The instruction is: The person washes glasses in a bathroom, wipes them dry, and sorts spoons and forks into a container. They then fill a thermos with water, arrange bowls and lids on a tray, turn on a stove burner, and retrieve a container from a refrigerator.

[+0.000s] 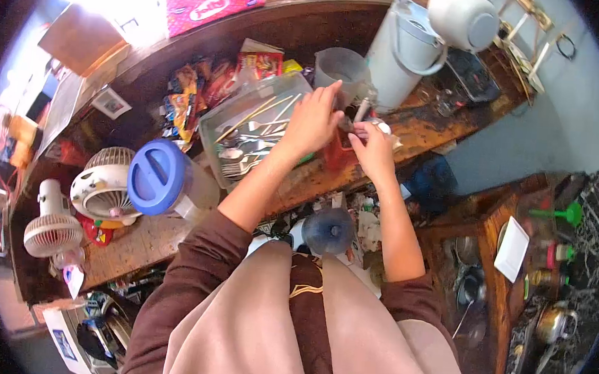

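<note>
My left hand (312, 123) is over the right end of a clear plastic tray (210, 122), its fingers stretched toward a translucent jug (341, 65). Forks (242, 169), spoons and several thin sticks (263, 113) lie in the tray. My right hand (375, 149) is just to the right, thumb and fingers pinched together by a small dark item (346, 124), too small to name. Below the hands, a red translucent container (340, 153) stands at the shelf edge, partly hidden. Slim upright utensil handles (365, 107) show close behind my right fingertips.
A tall grey pitcher (400, 55) stands behind my right hand. Left of the tray are a blue-lidded jug (158, 177) and two fans (109, 184). Snack packets (188, 96) lie behind the tray. A blue translucent bottle (329, 231) is below the wooden shelf.
</note>
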{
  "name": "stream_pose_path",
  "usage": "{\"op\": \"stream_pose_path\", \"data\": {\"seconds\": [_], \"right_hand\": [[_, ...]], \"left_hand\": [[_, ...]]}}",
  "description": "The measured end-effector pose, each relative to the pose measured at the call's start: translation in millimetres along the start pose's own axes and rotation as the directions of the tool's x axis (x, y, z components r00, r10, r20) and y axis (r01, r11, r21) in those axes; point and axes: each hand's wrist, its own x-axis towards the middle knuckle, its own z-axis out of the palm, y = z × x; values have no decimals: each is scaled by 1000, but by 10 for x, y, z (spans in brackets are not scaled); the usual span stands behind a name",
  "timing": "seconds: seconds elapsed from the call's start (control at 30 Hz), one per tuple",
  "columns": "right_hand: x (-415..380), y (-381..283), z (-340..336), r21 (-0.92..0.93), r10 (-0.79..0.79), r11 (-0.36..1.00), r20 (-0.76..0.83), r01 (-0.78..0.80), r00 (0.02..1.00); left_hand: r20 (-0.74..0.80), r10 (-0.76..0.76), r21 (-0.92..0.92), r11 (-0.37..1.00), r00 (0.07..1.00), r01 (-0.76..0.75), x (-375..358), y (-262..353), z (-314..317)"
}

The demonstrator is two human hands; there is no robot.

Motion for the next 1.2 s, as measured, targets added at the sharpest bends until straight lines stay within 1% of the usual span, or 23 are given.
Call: {"op": "stream_pose_path", "data": {"seconds": [0.07, 0.1, 0.17, 0.2, 0.23, 0.27, 0.3, 0.33, 0.4, 0.43, 0.47, 0.5, 0.53, 0.57, 0.63, 0.67, 0.8, 0.87, 0.9, 0.97, 1.0, 1.13, 1.2], "right_hand": [[-37, -59, 38, 0, -2, 1000, -72, 2, 997], [-55, -90, 60, -45, -52, 998, -154, 45, 987], [-99, -357, 63, -113, -118, 990, -296, 87, 948], [-130, -483, 109, 4, -39, 999, -298, 42, 954], [-153, -637, 154, -31, -82, 997, -261, 77, 962], [-141, -677, 272, -43, -201, 980, -190, 196, 961], [-108, -706, 400, -45, -315, 949, -118, 312, 942], [-61, -713, 557, -34, -376, 926, -33, 375, 926], [36, -688, 850, -51, -322, 940, 200, 338, 925], [99, -656, 976, -65, -295, 943, 290, 327, 910], [165, -608, 1078, -56, -308, 940, 295, 338, 905], [226, -586, 1171, -152, -261, 930, 370, 336, 891], [252, -553, 1258, -246, -203, 909, 441, 336, 874], [273, -511, 1331, -236, -210, 910, 449, 342, 868], [320, -455, 1414, -469, -70, 808, 526, 358, 848], [324, -415, 1455, -475, -101, 791, 519, 385, 849], [339, -388, 1474, -473, -121, 780, 529, 410, 840], [387, -347, 1504, -463, -111, 778, 564, 425, 818], [400, -341, 1489, -465, -109, 778, 562, 422, 820], [422, -328, 1461, -481, -68, 755, 618, 446, 783], [429, -305, 1466, -481, -67, 756, 618, 444, 783], [424, -292, 1434, -489, -37, 763, 620, 422, 784], [427, -315, 1391, -490, -35, 763, 620, 422, 784]], "left_hand": [[-71, -65, -189, 981, 995, 50, -166, -95, -103], [-87, -82, -172, 983, 993, 66, -300, -178, -164], [-58, -294, -77, 954, 954, 290, -604, -399, -299], [-69, -307, -68, 951, 949, 303, -703, -465, -359], [-55, -379, 184, 905, 924, 382, -803, -521, -414], [-53, -452, 425, 797, 890, 430, -896, -564, -442], [-55, -467, 432, 786, 882, 443, -942, -621, -437], [2, -527, 530, 721, 850, 446, -933, -706, -415], [79, -619, 672, 612, 782, 417, -910, -889, -338], [66, -623, 675, 603, 779, 426, -957, -907, -306], [16, -593, 714, 571, 805, 406, -1022, -911, -263], [-30, -559, 751, 534, 828, 388, -1044, -904, -248], [10, -612, 755, 523, 790, 396, -1039, -883, -244], [2, -621, 759, 512, 784, 403, -1067, -945, -232], [-39, -591, 770, 497, 806, 401, -1055, -1018, -257], [4, -669, 777, 470, 743, 419, -1069, -1029, -257], [113, -711, 796, 483, 694, 365, -1076, -1033, -315], [-94, -559, 759, 496, 824, 423, -1116, -1093, -272], [-91, -557, 758, 498, 826, 420, -1138, -1138, -249], [-204, -462, 736, 509, 863, 446, -1167, -1245, -211], [-149, -519, 736, 510, 841, 445, -1131, -1217, -271], [-127, -508, 736, 527, 852, 424, -1150, -1265, -330], [-223, -412, 693, 570, 883, 441, -1183, -1286, -310]]}}
